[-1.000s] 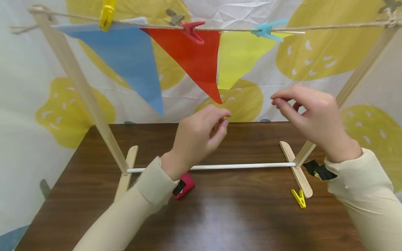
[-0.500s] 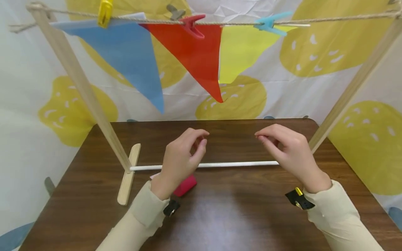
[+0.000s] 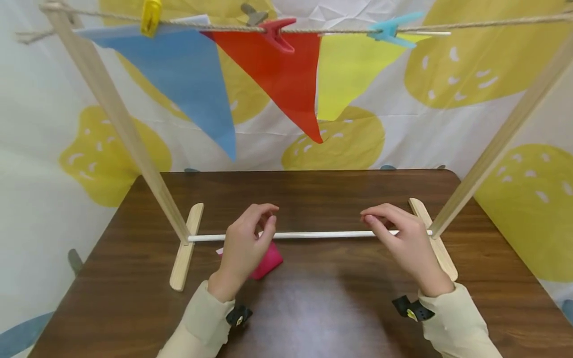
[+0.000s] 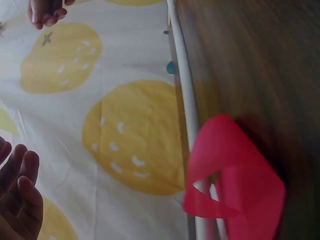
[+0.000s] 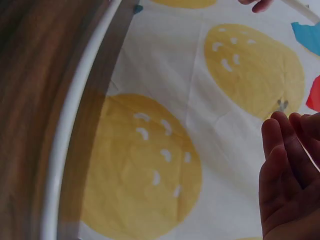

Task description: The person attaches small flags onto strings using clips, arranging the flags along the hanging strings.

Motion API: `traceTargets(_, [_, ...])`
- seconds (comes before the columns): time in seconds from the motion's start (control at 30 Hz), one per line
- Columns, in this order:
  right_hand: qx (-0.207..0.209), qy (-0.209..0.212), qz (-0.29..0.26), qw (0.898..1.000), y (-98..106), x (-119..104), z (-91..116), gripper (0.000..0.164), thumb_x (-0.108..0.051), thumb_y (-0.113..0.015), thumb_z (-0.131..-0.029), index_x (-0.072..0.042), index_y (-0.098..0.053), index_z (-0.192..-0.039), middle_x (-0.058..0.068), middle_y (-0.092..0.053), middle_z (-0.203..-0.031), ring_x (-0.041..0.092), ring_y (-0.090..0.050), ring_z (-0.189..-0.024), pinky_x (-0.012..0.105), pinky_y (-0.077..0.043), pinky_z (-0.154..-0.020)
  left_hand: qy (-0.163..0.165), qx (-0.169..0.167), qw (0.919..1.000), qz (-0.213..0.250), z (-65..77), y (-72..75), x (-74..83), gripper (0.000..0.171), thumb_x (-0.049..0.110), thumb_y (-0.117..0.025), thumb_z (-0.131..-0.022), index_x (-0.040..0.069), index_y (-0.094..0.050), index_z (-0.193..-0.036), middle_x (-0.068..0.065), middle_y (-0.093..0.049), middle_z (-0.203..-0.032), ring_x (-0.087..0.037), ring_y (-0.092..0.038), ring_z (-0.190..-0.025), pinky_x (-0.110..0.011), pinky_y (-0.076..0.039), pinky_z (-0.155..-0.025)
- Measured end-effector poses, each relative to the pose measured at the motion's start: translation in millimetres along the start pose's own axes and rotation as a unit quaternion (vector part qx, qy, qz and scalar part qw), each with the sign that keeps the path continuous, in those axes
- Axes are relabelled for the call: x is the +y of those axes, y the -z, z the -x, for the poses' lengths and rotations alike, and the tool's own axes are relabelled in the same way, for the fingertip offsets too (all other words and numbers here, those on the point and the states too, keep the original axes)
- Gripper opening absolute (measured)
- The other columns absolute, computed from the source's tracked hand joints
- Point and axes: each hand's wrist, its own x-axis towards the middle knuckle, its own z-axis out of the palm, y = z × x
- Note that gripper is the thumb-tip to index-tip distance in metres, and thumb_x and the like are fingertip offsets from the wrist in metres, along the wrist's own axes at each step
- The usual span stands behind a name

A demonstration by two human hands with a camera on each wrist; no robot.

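My left hand [image 3: 245, 243] hovers over the table with fingers loosely bent, holding nothing. Partly behind it lies a curled pink piece [image 3: 270, 261], seen larger in the left wrist view [image 4: 255, 185]. My right hand [image 3: 403, 243] is also loosely bent with nothing in it, near the frame's right foot. Above, a blue flag [image 3: 183, 79], a red flag [image 3: 282, 74] and a yellow flag [image 3: 346, 74] hang along a twine line [image 3: 331, 31]. A yellow clothespin [image 3: 150, 17], a red clothespin [image 3: 277, 36] and a light blue clothespin [image 3: 394, 30] are on the line.
Wooden posts, left [image 3: 121, 124] and right [image 3: 506, 129], carry the line and stand on flat feet. A white rod [image 3: 320, 234] joins them low down, just above the brown table [image 3: 322, 308]. Behind hangs a patterned cloth [image 3: 264, 149].
Both hands have come down from below the flags to low over the table, the right one also moving left. A yellow clothespin on the table by the right foot is now out of sight.
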Motion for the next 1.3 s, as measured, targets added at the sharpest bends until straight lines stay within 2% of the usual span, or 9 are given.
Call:
traceTargets(0.17, [-0.013,-0.055,-0.015,0.998,-9,7,8,0.014,0.006,-0.059,-0.081,-0.004,-0.065,-0.089,0.004,-0.063,-0.079,0.014,-0.059,-0.069,0.014,-0.044,-0.061,0.039,-0.004,0.9992,0.010,5.6,0.7,-13.3,0.016,0.018,-0.053,-0.087,0.015,-0.061,-0.100,0.010,-0.055,-0.079,-0.002,-0.050,-0.066,-0.024,-0.042,-0.052])
traceTargets(0.43, [-0.020,-0.139,-0.049,0.989,-19,19,35,0.010,0.000,-0.057,-0.085,-0.003,-0.064,-0.091,0.007,-0.064,-0.079,0.016,-0.060,-0.069,0.017,-0.047,-0.058,0.146,-0.105,0.9838,0.005,19.2,18.4,-39.3,0.016,0.032,-0.054,-0.088,0.021,-0.064,-0.094,0.013,-0.060,-0.080,-0.002,-0.053,-0.070,-0.025,-0.045,-0.060])
traceTargets(0.6, [0.002,-0.212,-0.077,0.974,-18,25,50,0.011,-0.008,-0.054,-0.088,-0.003,-0.062,-0.094,0.011,-0.064,-0.080,0.018,-0.062,-0.070,0.024,-0.049,-0.055,0.180,-0.117,0.9766,-0.003,28.8,21.7,-51.5,0.018,0.034,-0.055,-0.088,0.020,-0.065,-0.091,0.011,-0.059,-0.073,-0.006,-0.052,-0.065,-0.026,-0.044,-0.059])
traceTargets(0.73, [0.020,-0.260,-0.105,0.960,-19,33,59,0.016,-0.014,-0.053,-0.090,-0.003,-0.061,-0.097,0.013,-0.064,-0.082,0.018,-0.063,-0.072,0.026,-0.049,-0.055,0.231,-0.124,0.9640,0.049,32.2,21.0,-57.7,0.020,0.036,-0.055,-0.087,0.019,-0.065,-0.090,0.005,-0.057,-0.067,-0.012,-0.052,-0.060,-0.028,-0.042,-0.053])
traceTargets(0.9, [0.029,-0.275,-0.109,0.955,-22,53,72,0.018,-0.018,-0.053,-0.090,-0.006,-0.062,-0.099,0.009,-0.065,-0.082,0.014,-0.062,-0.071,0.026,-0.049,-0.055,0.285,-0.140,0.9427,0.104,32.4,19.6,-68.0,0.030,0.042,-0.052,-0.087,0.014,-0.063,-0.083,-0.003,-0.054,-0.063,-0.017,-0.050,-0.057,-0.029,-0.040,-0.049])
traceTargets(1.07, [0.030,-0.272,-0.099,0.957,-27,71,87,0.020,-0.021,-0.054,-0.090,-0.007,-0.063,-0.100,0.006,-0.065,-0.081,0.015,-0.061,-0.069,0.026,-0.048,-0.053,0.311,-0.145,0.9366,0.071,36.4,20.0,-78.9,0.043,0.045,-0.050,-0.087,0.009,-0.050,-0.064,-0.003,-0.042,-0.051,-0.018,-0.038,-0.050,-0.029,-0.032,-0.045])
traceTargets(1.17, [0.029,-0.266,-0.107,0.957,-28,78,92,0.020,-0.018,-0.053,-0.090,-0.004,-0.062,-0.102,0.007,-0.064,-0.081,0.016,-0.061,-0.067,0.024,-0.047,-0.052,0.326,-0.153,0.9286,0.089,40.1,18.5,-84.2,0.046,0.047,-0.051,-0.086,0.010,-0.045,-0.060,-0.003,-0.037,-0.050,-0.017,-0.036,-0.049,-0.028,-0.029,-0.044])
traceTargets(1.23, [0.027,-0.258,-0.112,0.959,-28,81,93,0.021,-0.016,-0.052,-0.090,-0.003,-0.061,-0.103,0.008,-0.064,-0.081,0.016,-0.060,-0.065,0.024,-0.046,-0.051,0.338,-0.160,0.9189,0.125,42.6,16.8,-87.8,0.048,0.050,-0.052,-0.084,0.008,-0.045,-0.061,-0.004,-0.038,-0.051,-0.017,-0.036,-0.048,-0.028,-0.029,-0.044])
traceTargets(1.3, [0.027,-0.260,-0.125,0.957,-28,80,93,0.021,-0.016,-0.052,-0.091,-0.002,-0.060,-0.104,0.010,-0.063,-0.081,0.017,-0.060,-0.063,0.026,-0.046,-0.049,0.357,-0.164,0.9031,0.173,45.4,15.1,-91.8,0.050,0.052,-0.053,-0.082,0.006,-0.047,-0.065,-0.005,-0.041,-0.054,-0.016,-0.038,-0.049,-0.027,-0.031,-0.044])
